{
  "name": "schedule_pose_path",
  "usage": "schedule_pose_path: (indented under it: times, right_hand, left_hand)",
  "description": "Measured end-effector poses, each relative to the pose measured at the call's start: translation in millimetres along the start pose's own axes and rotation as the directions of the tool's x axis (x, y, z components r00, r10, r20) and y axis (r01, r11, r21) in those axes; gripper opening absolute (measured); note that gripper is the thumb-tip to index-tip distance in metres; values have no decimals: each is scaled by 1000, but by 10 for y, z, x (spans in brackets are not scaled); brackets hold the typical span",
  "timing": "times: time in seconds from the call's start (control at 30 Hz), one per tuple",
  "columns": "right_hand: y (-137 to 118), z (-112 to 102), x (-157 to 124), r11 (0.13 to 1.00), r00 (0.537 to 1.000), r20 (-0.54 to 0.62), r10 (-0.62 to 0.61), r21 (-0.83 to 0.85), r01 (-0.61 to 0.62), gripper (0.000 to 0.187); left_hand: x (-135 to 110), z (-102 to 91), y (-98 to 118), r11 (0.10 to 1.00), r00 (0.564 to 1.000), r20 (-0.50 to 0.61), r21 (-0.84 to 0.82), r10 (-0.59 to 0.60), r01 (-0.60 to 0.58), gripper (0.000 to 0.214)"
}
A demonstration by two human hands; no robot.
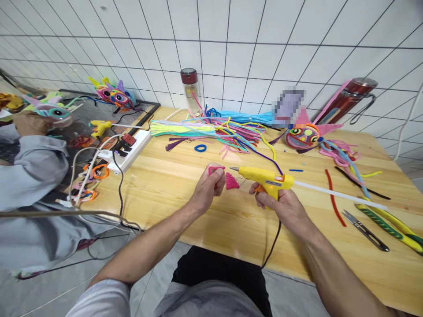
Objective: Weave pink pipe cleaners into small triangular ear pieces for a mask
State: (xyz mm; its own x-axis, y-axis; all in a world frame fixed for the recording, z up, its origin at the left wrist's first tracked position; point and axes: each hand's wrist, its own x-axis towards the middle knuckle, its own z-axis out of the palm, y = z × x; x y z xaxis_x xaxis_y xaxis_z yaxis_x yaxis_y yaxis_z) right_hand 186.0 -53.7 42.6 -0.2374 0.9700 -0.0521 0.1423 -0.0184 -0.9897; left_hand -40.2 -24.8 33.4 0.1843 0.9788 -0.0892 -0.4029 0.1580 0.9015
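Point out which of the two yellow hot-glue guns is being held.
The yellow hot-glue gun at centre, gripped in the right hand; the other yellow glue gun lies unheld on the dark surface at far left.

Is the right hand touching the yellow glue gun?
Touching. The head view shows the right hand closed around the handle of the yellow glue gun.

yellow glue gun (264, 178) level, nozzle just above pink pipe-cleaner triangle (231, 182).

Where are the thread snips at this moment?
Head view, right side: the thread snips lie on the wooden table, between the red pipe cleaner and the green-and-yellow tool handles, right of the right hand.
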Motion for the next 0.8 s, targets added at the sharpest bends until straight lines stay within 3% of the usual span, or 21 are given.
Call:
schedule_pose_path:
  times: [0.3, 0.57, 0.8]
  right_hand:
    - [8, -74, -21, 999, 1000, -12, -29, -31, 29, 38]
    - [10, -75, -31, 998, 998, -3, -58, -27, 58, 41]
    - [5, -116, -31, 995, 998, -6, -61, -78, 61, 45]
  left_hand:
    - [61, -94, -123, 997, 999, 11, 66, 33, -33, 50]
    - [60, -66, -47, 998, 997, -28, -17, 66, -66, 53]
    - [50, -60, 5, 998, 1000, 15, -58, 3, -2, 55]
